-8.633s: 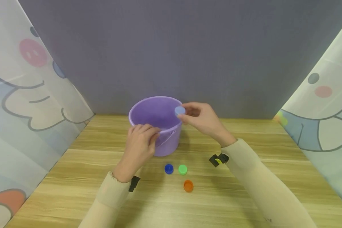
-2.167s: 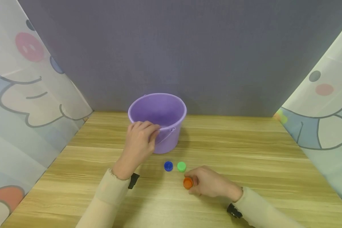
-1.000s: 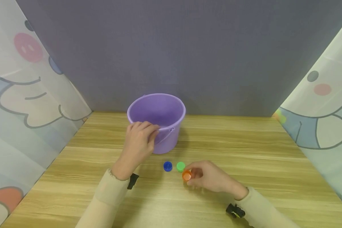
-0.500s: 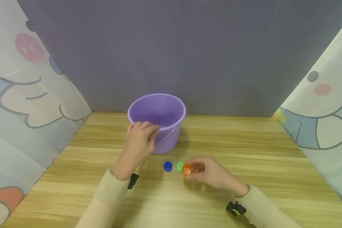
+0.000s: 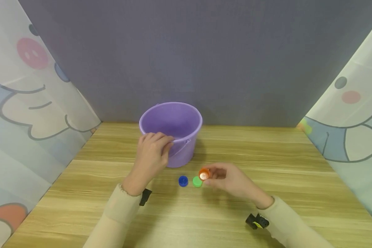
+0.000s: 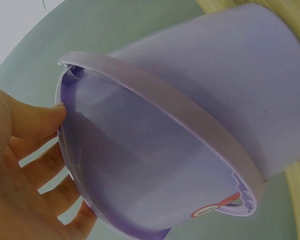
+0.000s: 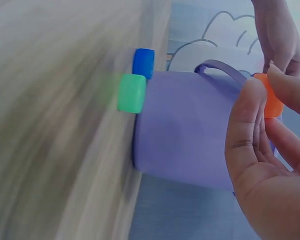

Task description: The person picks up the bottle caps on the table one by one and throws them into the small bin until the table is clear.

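Observation:
A purple bucket point(image 5: 181, 155) stands upright at the back of the table. My left hand point(image 5: 152, 150) holds its near rim, thumb on one side and fingers on the other, as the left wrist view shows. Between the thumb and fingers of my right hand point(image 5: 230, 181) is an orange bottle cap point(image 5: 204, 174), hollow side facing the head camera, raised off the table. Just below it lies a green bottle cap point(image 5: 197, 182), with a dark blue bottle cap point(image 5: 183, 181) to its left. In the right wrist view the orange cap point(image 7: 273, 97) is pinched near the fingertips.
A wood-grain table point(image 5: 282, 162) spreads under everything. A grey panel point(image 5: 186, 51) rises behind the bucket, and printed cloth sheets point(image 5: 359, 131) hang at both sides. The bucket's handle point(image 5: 181, 148) hangs down against its near right side.
My right hand first held a light blue cap by the bucket rim, then took the orange cap from the table. The orange cap has risen and moved toward the bucket. The left hand stayed put.

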`<state>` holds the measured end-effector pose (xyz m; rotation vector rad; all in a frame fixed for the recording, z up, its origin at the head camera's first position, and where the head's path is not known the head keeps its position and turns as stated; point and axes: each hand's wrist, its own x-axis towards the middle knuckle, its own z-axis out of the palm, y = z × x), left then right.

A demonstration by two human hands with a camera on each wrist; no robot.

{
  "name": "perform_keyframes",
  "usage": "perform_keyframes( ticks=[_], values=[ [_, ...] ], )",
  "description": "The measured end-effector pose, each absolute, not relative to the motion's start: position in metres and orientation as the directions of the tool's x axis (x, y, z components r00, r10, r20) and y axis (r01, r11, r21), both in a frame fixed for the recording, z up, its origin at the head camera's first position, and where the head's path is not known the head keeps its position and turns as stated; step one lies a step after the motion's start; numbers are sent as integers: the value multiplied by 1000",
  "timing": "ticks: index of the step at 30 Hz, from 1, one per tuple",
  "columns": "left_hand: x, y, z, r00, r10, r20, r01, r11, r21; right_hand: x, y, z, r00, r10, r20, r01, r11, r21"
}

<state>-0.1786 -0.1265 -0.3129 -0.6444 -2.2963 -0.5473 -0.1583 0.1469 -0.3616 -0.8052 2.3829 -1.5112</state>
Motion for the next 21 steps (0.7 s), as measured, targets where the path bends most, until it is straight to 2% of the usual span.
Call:
perform_keyframes(
  ticks=[21],
  values=[
    [-179,-126,-312,-649,295,701,570,800,190,-169,133,-338,-870,-450,201,-371,328,-869]
  ],
)
